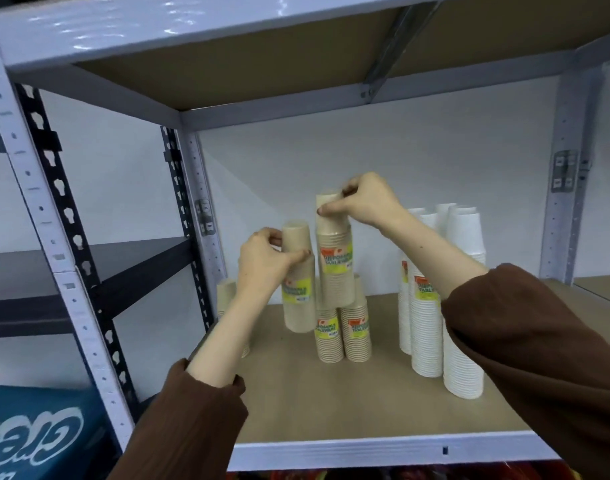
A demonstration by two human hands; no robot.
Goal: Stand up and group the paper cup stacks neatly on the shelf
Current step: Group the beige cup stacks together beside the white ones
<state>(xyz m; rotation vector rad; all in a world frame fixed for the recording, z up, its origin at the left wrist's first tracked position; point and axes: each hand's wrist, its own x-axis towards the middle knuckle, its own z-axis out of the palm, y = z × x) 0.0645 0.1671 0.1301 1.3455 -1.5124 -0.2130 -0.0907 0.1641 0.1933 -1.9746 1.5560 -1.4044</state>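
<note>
My left hand [265, 259] grips the top of a brown paper cup stack [298, 299] with a yellow-green label, held just above the shelf board [331, 403]. My right hand [362, 200] pinches the top of a taller brown stack [335, 258], which sits over two standing brown stacks [345, 332]. One more brown stack [226, 296] stands at the far left, partly hidden behind my left forearm. Several white cup stacks [459, 306] stand upright together on the right, partly behind my right arm.
A grey metal upright [201, 216] bounds the shelf on the left and another [566, 174] on the right. The upper shelf [227, 74] hangs low overhead. A black shelf unit [89, 271] and a blue box [37, 434] sit to the left.
</note>
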